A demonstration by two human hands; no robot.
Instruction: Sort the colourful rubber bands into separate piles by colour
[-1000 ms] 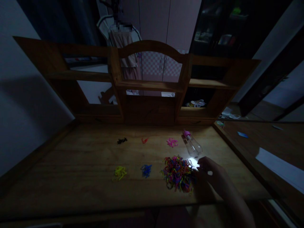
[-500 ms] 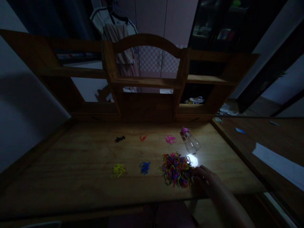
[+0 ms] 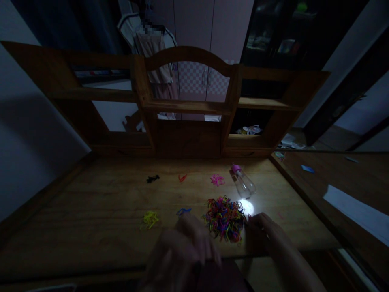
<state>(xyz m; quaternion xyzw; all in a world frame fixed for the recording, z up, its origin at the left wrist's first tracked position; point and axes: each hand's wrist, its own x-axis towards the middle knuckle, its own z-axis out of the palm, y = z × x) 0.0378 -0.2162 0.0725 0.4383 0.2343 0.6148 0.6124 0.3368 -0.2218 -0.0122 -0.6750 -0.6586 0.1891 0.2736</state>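
left grip (image 3: 184,245) newly before blue bands (image 3: 183,211)

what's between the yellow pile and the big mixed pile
In the head view, blue strands lie between the yellow pile and the big mixed pile, with the left hand just in front.

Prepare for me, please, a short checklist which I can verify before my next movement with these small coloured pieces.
1. Right hand beside the mixed pile: ok, at its right edge.
2. Firm grip in the right fingertips: cannot tell, too dark and small.
3. Full view of the blue pile: not ok, the blurred left hand hides part.
4. Yellow pile separate from the blue: ok, a gap shows.
5. Black, red and pink piles apart: ok.
6. Clear bulb-shaped container outside the mixed pile: ok.
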